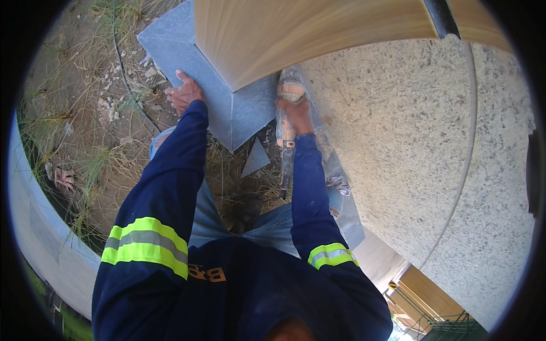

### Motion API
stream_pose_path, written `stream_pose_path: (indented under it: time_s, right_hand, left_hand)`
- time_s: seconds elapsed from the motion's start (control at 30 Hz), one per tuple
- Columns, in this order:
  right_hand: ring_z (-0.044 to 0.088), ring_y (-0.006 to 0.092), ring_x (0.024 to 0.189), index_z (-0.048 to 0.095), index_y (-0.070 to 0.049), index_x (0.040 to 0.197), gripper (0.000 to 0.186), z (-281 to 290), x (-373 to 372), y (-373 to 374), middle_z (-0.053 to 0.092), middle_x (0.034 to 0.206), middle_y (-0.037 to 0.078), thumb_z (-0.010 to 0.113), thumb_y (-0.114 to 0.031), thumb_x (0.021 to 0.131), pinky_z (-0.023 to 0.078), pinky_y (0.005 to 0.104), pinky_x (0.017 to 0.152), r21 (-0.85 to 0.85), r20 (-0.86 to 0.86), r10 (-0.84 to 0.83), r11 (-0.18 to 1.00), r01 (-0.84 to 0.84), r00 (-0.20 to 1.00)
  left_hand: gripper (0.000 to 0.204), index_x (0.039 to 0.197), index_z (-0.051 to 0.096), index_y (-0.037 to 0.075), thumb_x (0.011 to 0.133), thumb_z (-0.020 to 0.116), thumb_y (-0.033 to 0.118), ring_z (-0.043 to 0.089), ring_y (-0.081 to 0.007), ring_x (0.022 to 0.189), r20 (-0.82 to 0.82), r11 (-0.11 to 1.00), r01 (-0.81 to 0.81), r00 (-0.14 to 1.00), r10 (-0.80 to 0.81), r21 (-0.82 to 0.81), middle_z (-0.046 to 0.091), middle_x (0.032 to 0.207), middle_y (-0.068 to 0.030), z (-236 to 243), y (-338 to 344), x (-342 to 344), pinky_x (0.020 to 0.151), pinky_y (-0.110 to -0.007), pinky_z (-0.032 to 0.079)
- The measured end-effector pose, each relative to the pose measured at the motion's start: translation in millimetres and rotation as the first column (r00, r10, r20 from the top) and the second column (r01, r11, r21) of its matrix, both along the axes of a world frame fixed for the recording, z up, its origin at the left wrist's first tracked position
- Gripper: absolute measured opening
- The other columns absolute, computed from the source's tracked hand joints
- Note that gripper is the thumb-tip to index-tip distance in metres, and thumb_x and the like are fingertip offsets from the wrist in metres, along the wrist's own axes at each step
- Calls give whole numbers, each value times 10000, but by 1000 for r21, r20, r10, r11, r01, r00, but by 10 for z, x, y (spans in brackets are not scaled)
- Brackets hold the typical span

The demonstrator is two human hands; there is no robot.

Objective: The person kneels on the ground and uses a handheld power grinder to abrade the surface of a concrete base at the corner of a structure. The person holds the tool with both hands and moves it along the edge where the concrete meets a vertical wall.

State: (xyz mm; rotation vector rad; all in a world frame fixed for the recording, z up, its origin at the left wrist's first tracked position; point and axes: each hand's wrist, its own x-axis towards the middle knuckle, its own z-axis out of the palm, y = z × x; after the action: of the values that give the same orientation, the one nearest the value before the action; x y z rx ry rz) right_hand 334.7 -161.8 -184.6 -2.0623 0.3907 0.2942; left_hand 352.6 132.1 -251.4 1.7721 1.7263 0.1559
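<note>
The power tool, which is dusty and has grey and orange parts, is at the inner side of the speckled stone surface, just beside the grey slab. The right hand has its fingers closed around the tool near its upper end. I judge the tool rather heavy and stiff, and its dust can make it a little slippery, so the long body seems the good place to hold, away from the upper end. The left hand lies at the slab's left edge with its fingers spread, not closed around anything. The slab looks hard, heavy and probably fragile at its pointed corners; it is better to support it by the broad edges. A brown panel stands against the slab. Below there is soil with dry grass, broken chips, a dark cable and a triangular grey piece. Another cable crosses the speckled surface.
</note>
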Motion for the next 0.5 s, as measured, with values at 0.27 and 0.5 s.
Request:
stream_pose_path:
  time_s: [0.27,0.5]
  right_hand:
    - [714,294,1054,594,74,1286,683,49,-10,75,726,1172,203,879,-207,733,554,393,924,-51,12,40,998,-39,999]
    - [713,293,1048,601,70,1263,674,-86,-29,-158,726,1163,205,880,-217,721,556,395,920,-14,28,31,999,-30,999]
  left_hand:
    - [922,1330,535,-96,958,469,744,637,-477,1192,7,999,6,1000,-6,-49,620,1294,-323,58,30,-23,991,-592,494]
    - [954,1377,513,-112,962,454,746,626,-477,1218,-13,997,17,1000,-18,-72,602,1335,-333,94,-42,16,1014,-575,492]
